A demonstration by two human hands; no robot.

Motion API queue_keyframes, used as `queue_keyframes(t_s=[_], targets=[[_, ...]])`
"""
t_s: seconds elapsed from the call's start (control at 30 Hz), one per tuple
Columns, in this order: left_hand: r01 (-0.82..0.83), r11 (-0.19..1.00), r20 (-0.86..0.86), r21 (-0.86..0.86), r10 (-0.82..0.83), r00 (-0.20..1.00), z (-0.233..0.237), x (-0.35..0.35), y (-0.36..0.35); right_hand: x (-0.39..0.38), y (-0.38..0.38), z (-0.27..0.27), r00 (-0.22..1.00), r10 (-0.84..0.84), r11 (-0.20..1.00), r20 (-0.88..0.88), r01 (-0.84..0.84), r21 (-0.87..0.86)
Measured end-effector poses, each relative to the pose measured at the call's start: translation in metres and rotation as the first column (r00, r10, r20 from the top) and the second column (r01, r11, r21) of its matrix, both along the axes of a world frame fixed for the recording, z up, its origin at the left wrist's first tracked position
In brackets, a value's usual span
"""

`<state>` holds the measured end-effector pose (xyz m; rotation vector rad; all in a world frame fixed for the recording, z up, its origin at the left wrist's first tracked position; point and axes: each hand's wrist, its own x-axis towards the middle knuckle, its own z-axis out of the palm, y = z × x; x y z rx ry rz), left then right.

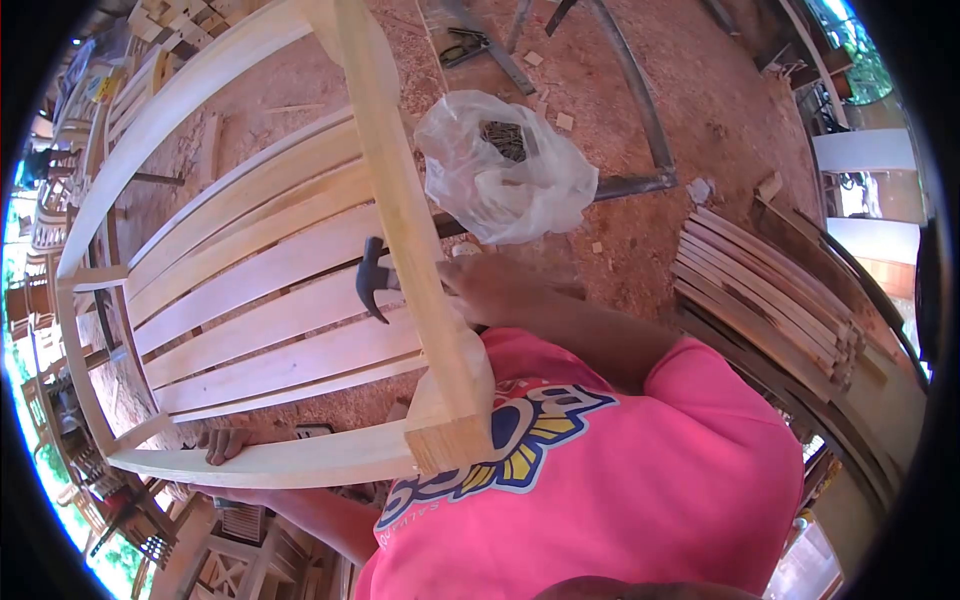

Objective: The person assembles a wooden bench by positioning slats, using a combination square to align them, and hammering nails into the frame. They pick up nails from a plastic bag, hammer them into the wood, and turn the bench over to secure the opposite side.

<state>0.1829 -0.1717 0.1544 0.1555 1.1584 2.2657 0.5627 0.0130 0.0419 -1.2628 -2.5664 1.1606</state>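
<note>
A pale wooden slatted frame, like a bench or chair, stands tilted across the left and middle of the view. My right hand is closed around the handle of a claw hammer, just beside a thick post of the frame. The hammer's head shows on the slat side of that post, which hides part of the handle. At the lower left, my left hand curls its fingers over the frame's lower rail; the rail hides the palm. An open plastic bag holding many nails lies beyond my right hand.
A dark metal frame and a square tool rest on the sawdust-covered floor at the top. Stacked wooden slats lie on the right. More wooden furniture stands at the lower left, and wood offcuts are piled at the upper left.
</note>
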Motion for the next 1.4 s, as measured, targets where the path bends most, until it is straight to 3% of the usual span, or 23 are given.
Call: queue_keyframes(t_s=[0.17,0.37,0.43,0.5,0.53,0.57,0.6,0.63,0.73,0.83,0.93,1.13,1.23,1.3,1.33,1.37,1.4], targets=[[0.027,1.000,-0.038,0.001,-0.027,0.999,0.015,-0.004,-0.007,-0.016,-0.001,-0.020,0.997,0.033,0.998,0.075,-0.029,-0.060],[0.038,0.999,-0.022,-0.016,-0.038,0.999,0.021,-0.005,-0.010,0.009,0.030,-0.002,0.983,0.066,0.998,-0.174,-0.062,0.030],[0.045,0.999,0.011,-0.017,-0.045,0.999,0.018,-0.007,-0.011,0.030,0.047,0.014,0.998,-0.016,0.945,-0.059,0.035,0.324],[0.009,1.000,0.115,0.002,-0.009,0.993,0.013,-0.011,-0.015,0.052,0.068,0.032,0.952,-0.246,0.876,0.182,0.139,0.462],[-0.056,0.996,0.087,-0.073,0.063,0.994,0.009,-0.019,-0.020,0.060,0.082,0.037,0.890,-0.312,0.897,0.333,0.161,0.412],[0.009,1.000,0.140,-0.008,-0.008,0.990,0.006,-0.024,-0.029,0.067,0.093,0.043,0.820,-0.336,0.904,0.464,0.143,0.403],[0.074,0.995,0.187,0.065,-0.085,0.979,0.008,-0.016,-0.019,0.076,0.098,0.039,0.808,-0.335,0.911,0.485,0.146,0.386],[0.035,0.998,0.205,0.050,-0.045,0.978,0.017,-0.004,-0.010,0.083,0.102,0.034,0.792,-0.338,0.915,0.509,0.150,0.374],[0.001,0.999,0.205,0.040,-0.010,0.979,0.012,-0.012,-0.019,0.096,0.115,-0.001,0.914,-0.300,0.916,0.275,0.195,0.350],[-0.043,0.999,0.109,-0.032,0.046,0.993,0.012,-0.006,-0.013,0.080,0.135,-0.006,0.887,-0.322,0.945,0.331,0.282,0.163],[0.006,0.997,0.163,0.079,-0.019,0.987,0.009,-0.010,-0.014,0.075,0.153,-0.022,0.925,-0.295,0.950,0.238,0.259,0.173],[-0.039,0.998,0.187,0.059,0.027,0.982,0.015,0.003,-0.009,0.042,0.116,0.029,0.862,-0.319,0.932,0.393,0.210,0.297],[-0.011,0.999,0.151,0.049,0.003,0.989,0.017,0.009,-0.006,0.041,0.105,0.019,0.838,-0.240,0.941,0.490,0.077,0.330],[-0.100,0.995,0.189,0.027,0.094,0.977,0.019,0.010,-0.003,0.038,0.106,0.024,0.828,-0.300,0.916,0.473,0.113,0.385],[0.015,1.000,0.123,0.011,-0.016,0.992,0.009,-0.003,-0.014,0.036,0.108,0.029,0.865,-0.315,0.859,0.391,0.084,0.505],[-0.067,0.996,0.149,0.054,0.058,0.987,0.011,0.004,-0.008,0.034,0.113,0.031,0.895,-0.328,0.784,0.302,0.079,0.616],[-0.124,0.992,0.182,0.033,0.116,0.976,0.011,0.006,-0.006,0.036,0.125,0.022,0.962,-0.225,0.821,0.153,0.103,0.561]])
